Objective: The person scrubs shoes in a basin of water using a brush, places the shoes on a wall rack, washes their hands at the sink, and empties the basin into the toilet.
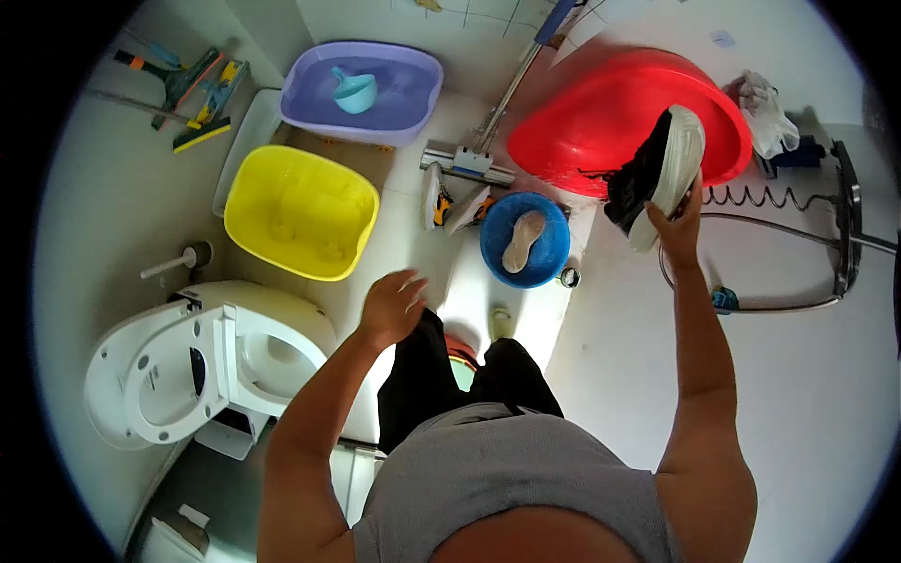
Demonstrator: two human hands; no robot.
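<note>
My right hand (678, 223) grips a black sneaker (657, 174) by its thick white sole. The shoe is tilted on its side in front of the red tub (572, 127), its laces hanging to the left. Over my left knee, my left hand (394, 305) is held in the air with its fingers apart and nothing in them. A blue basin (490, 246) stands on the floor ahead of me, with a pale insole (524, 239) lying in it. Just left of that basin is a pair of shoes with orange and white parts (467, 208).
A yellow tub (246, 202) and a purple tub (296, 84) of water with a light-blue dipper (355, 92) stand to the left. The toilet (272, 361) has its lid up. A mop (474, 161) leans at the back; a coiled hose (765, 197) is on the right.
</note>
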